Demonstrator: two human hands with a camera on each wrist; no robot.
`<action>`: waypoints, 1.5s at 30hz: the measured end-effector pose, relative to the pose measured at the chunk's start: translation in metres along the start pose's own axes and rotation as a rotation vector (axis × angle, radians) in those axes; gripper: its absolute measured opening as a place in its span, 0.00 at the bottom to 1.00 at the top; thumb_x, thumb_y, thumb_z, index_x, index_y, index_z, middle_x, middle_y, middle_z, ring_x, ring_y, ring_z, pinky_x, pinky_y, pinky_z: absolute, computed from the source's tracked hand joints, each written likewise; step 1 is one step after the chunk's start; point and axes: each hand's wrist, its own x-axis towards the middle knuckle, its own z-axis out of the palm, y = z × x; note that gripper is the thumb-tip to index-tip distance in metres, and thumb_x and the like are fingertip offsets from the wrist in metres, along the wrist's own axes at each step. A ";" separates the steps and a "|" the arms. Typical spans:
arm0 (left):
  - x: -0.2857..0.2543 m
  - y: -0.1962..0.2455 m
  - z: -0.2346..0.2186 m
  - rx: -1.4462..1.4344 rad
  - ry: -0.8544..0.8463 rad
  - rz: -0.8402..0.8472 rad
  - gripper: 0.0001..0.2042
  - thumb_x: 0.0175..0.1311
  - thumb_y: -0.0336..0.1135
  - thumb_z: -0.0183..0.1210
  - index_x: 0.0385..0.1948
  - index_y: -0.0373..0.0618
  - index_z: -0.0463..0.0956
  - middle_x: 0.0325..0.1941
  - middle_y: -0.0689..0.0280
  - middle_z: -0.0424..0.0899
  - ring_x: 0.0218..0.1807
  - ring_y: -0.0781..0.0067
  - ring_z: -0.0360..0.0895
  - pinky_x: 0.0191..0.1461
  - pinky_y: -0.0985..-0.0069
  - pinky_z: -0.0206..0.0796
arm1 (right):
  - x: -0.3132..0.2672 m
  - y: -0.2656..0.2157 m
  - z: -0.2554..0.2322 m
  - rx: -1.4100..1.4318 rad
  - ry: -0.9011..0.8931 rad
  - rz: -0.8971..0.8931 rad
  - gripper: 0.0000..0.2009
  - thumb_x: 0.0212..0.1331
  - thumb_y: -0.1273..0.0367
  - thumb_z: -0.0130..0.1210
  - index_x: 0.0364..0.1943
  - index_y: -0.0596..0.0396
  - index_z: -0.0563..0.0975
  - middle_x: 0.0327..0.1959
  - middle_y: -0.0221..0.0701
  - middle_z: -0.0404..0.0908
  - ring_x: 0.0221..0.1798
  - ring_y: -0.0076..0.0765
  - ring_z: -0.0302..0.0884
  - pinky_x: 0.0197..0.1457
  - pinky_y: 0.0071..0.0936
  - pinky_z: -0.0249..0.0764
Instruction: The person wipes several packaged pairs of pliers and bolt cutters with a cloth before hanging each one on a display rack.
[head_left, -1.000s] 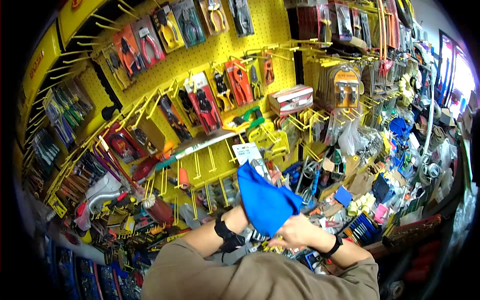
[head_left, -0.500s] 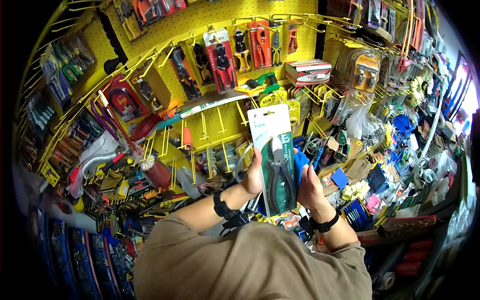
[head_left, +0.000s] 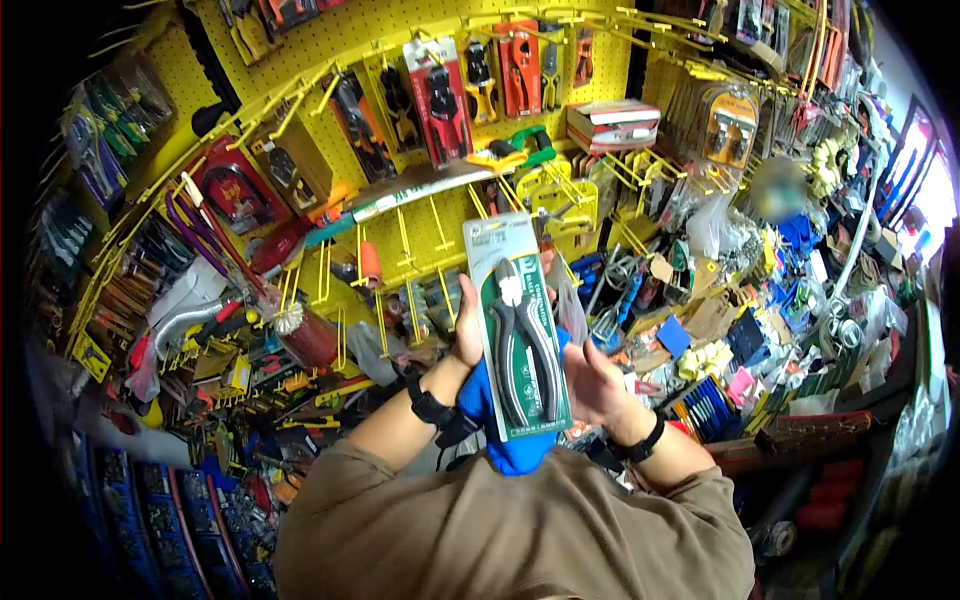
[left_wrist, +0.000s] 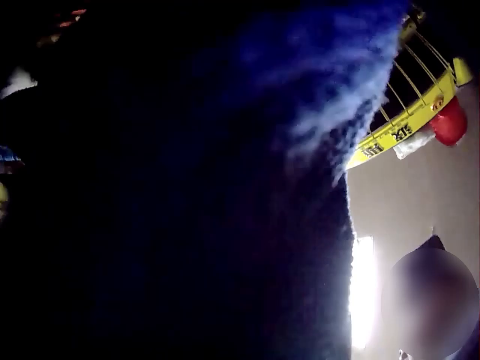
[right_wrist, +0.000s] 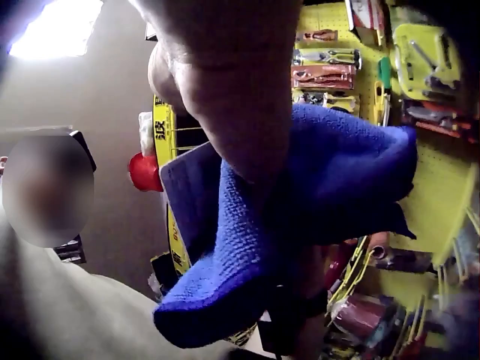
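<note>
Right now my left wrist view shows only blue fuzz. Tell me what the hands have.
Observer: In the head view the left hand grips a carded pliers pack by its left edge, upright.
Operator: Report the fuzz.
Observer: It is a blue cloth, bunched behind and below the pack, close to the left wrist.
Operator: Give me the right hand.
Observer: The right hand sits at the pack's right edge; its grip is hidden.

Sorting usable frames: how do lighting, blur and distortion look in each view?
Head view: fisheye bend, dark corners, pliers pack sharp. Left wrist view: blue cloth fills the lens, dark and blurred, with window glare at right. Right wrist view: right hand close, backlit, soft; pegboard evenly lit.
</note>
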 end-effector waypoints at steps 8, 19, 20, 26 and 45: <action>-0.013 -0.006 0.001 0.274 -0.121 -0.134 0.57 0.51 0.82 0.41 0.72 0.37 0.52 0.71 0.55 0.64 0.63 0.63 0.73 0.66 0.63 0.68 | 0.018 -0.006 0.010 -0.173 0.236 -0.088 0.25 0.64 0.66 0.60 0.60 0.63 0.66 0.53 0.34 0.79 0.51 0.28 0.80 0.56 0.29 0.78; -0.074 -0.023 -0.036 0.928 0.235 -0.095 0.42 0.58 0.49 0.69 0.66 0.37 0.53 0.64 0.53 0.66 0.63 0.63 0.69 0.66 0.64 0.62 | 0.040 -0.038 0.003 -0.388 0.482 -0.578 0.40 0.51 0.83 0.66 0.67 0.50 0.57 0.55 0.32 0.75 0.55 0.32 0.76 0.60 0.35 0.76; -0.071 -0.028 -0.034 0.825 0.172 -0.098 0.40 0.60 0.46 0.68 0.66 0.37 0.52 0.63 0.53 0.68 0.62 0.64 0.71 0.65 0.64 0.64 | 0.042 -0.042 0.003 -0.391 0.478 -0.585 0.40 0.51 0.83 0.66 0.67 0.50 0.57 0.55 0.32 0.75 0.55 0.32 0.76 0.60 0.35 0.76; -0.072 -0.034 -0.030 0.463 0.069 -0.371 0.22 0.72 0.35 0.56 0.60 0.34 0.59 0.34 0.53 0.85 0.35 0.64 0.85 0.43 0.68 0.80 | 0.053 -0.067 -0.008 -0.474 0.485 -0.597 0.40 0.47 0.85 0.64 0.67 0.48 0.61 0.55 0.31 0.76 0.55 0.35 0.77 0.60 0.37 0.75; -0.066 -0.008 -0.052 0.552 0.025 -0.265 0.17 0.71 0.27 0.55 0.58 0.33 0.64 0.44 0.56 0.84 0.42 0.67 0.86 0.40 0.75 0.81 | 0.075 -0.100 0.033 -0.765 0.478 -0.440 0.30 0.50 0.79 0.68 0.59 0.55 0.67 0.52 0.32 0.79 0.51 0.31 0.80 0.59 0.33 0.76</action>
